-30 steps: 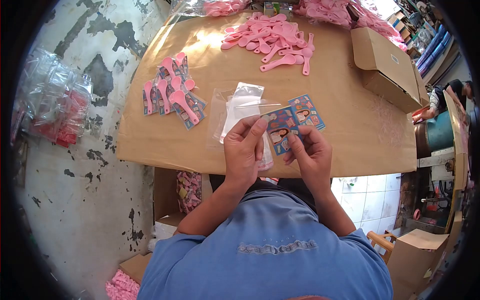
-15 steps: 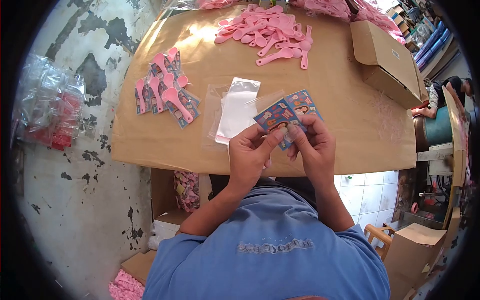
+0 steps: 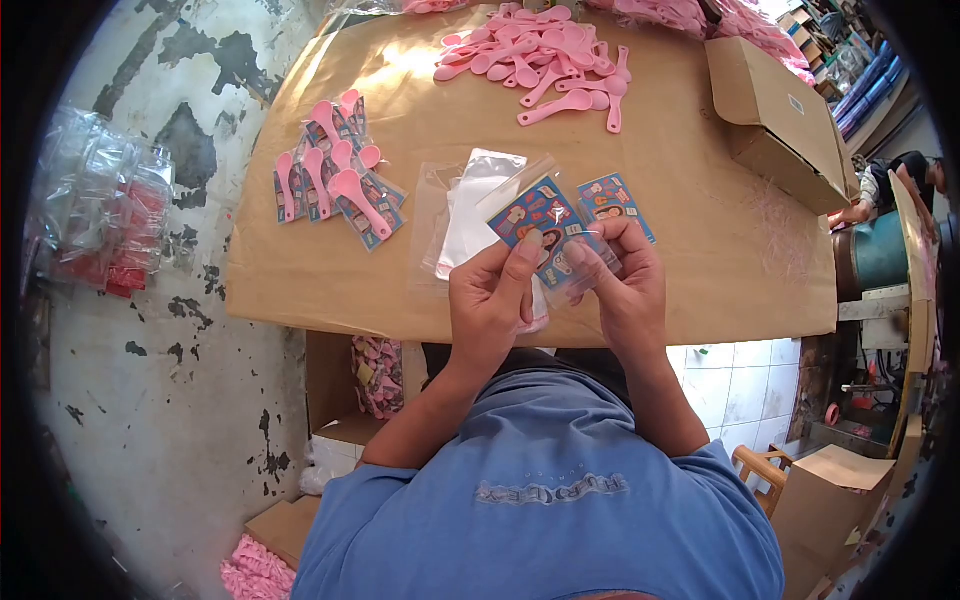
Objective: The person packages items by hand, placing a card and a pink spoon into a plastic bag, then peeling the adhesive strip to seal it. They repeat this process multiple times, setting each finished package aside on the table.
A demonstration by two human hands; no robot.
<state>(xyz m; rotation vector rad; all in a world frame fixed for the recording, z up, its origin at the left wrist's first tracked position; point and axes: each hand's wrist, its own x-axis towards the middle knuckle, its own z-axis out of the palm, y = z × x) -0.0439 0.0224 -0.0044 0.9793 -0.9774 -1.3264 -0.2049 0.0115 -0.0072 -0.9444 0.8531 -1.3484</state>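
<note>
In front of me, a blue printed card (image 3: pixel 534 212) sits in a clear plastic bag (image 3: pixel 549 172). My left hand (image 3: pixel 490 300) pinches the left side of the bagged card, thumb on top. My right hand (image 3: pixel 632 285) grips the bag's lower right corner between thumb and fingers. Just beyond the right fingers is a second blue card (image 3: pixel 612 197), partly covered by them. White-backed clear bags (image 3: pixel 480 195) lie on the table left of the hands. Farther left, pink spoons (image 3: pixel 352 195) rest with more cards in clear packets.
A heap of loose pink spoons (image 3: pixel 560 60) lies at the table's far side. An open cardboard box (image 3: pixel 780 125) stands on the right. Clear and red bags (image 3: pixel 105 210) hang at the left wall. Another person's arm (image 3: pixel 858 205) shows at the far right.
The held card has shifted up and left and turned more upright, with the clear bag now visible around it. My left thumb has moved up onto the card. The second card now shows apart from it.
</note>
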